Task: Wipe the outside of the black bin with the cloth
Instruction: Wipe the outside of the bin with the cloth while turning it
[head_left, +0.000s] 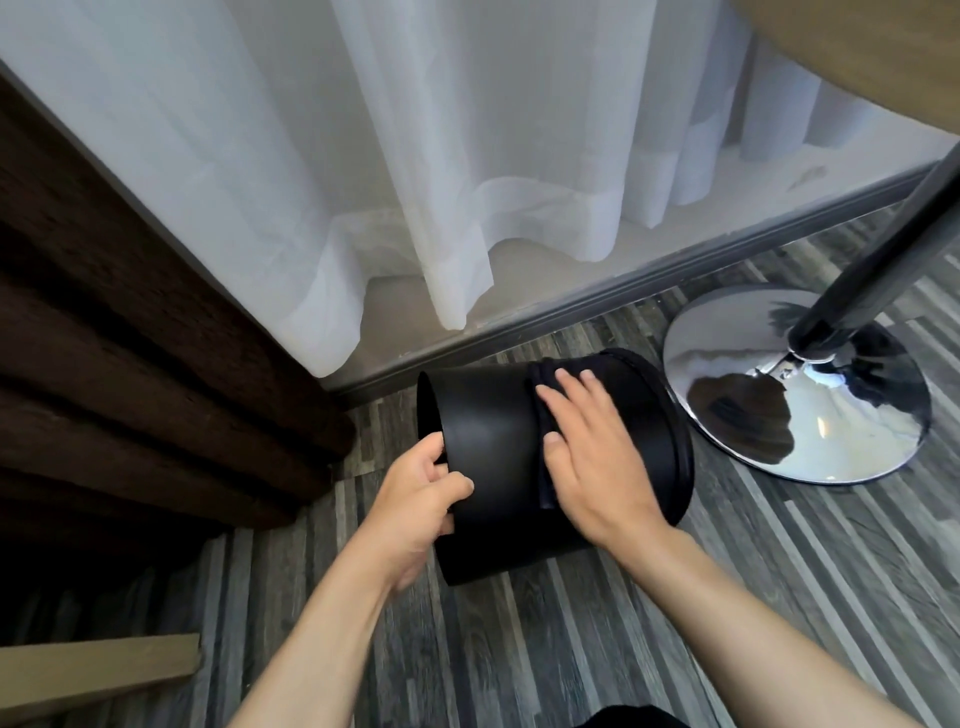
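Note:
The black bin (493, 447) lies tilted on its side above the striped floor, its base end toward the left and its rimmed open end toward the right. My left hand (415, 504) grips the edge of the base end, thumb on the outer wall. My right hand (592, 457) lies flat on the bin's upper side, fingers spread, pressing a dark folded cloth (543, 410) against the wall. The cloth is nearly the same black as the bin; only its folded edge shows left of and under my fingers.
A chrome round table base (810, 415) with its pole (883, 249) stands just right of the bin. White sheer curtains (415, 182) hang behind along a grey skirting board. A dark brown curtain (130, 364) fills the left side. A wooden board (93, 670) lies at the bottom left.

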